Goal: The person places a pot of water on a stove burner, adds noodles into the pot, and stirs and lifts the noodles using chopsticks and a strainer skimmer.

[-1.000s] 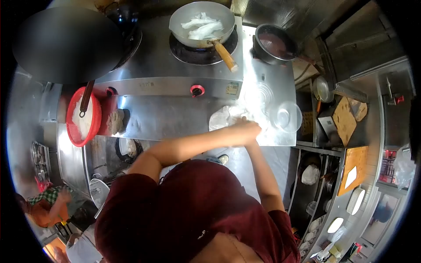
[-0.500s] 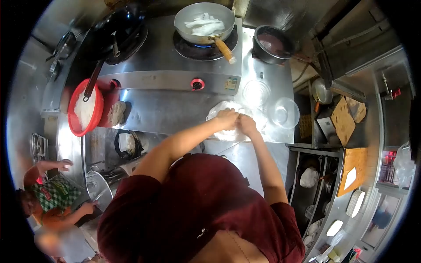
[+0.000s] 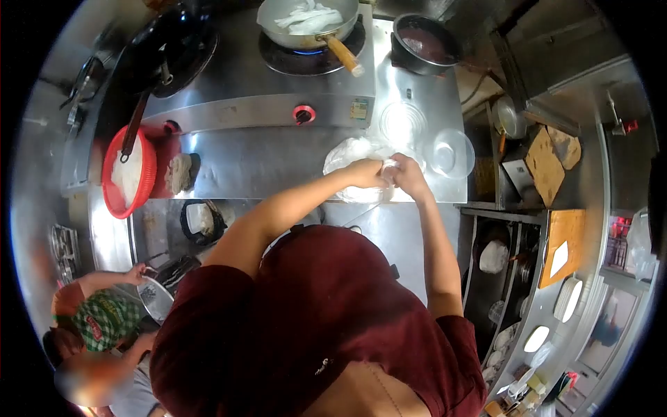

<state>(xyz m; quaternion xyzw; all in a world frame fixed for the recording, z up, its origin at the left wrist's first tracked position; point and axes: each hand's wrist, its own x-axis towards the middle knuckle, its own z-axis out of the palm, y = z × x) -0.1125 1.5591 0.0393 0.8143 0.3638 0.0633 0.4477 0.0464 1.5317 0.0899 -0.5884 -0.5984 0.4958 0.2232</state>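
A whitish, crumpled plastic bag (image 3: 345,153) lies at the front of the steel counter; its contents are hard to make out. My left hand (image 3: 366,174) is closed on the right part of the bag. Close beside it, my right hand (image 3: 410,176) pinches the bag's gathered end, and a pale, shiny bit shows between the two hands. To the right of my right hand stands a clear round plastic tub (image 3: 452,154).
Behind, a pan (image 3: 267,15) of white strips sits over a lit burner, its wooden handle towards me. A dark pot (image 3: 425,46) stands at the back right. At left are a red basket (image 3: 147,172) and a black wok (image 3: 156,52). A co-worker (image 3: 104,320) holds a metal pot.
My right hand has moved right, slightly apart from my left, drawing up the bag's end. The camera view has tilted a little. The co-worker's hand has reached the metal pot's rim.
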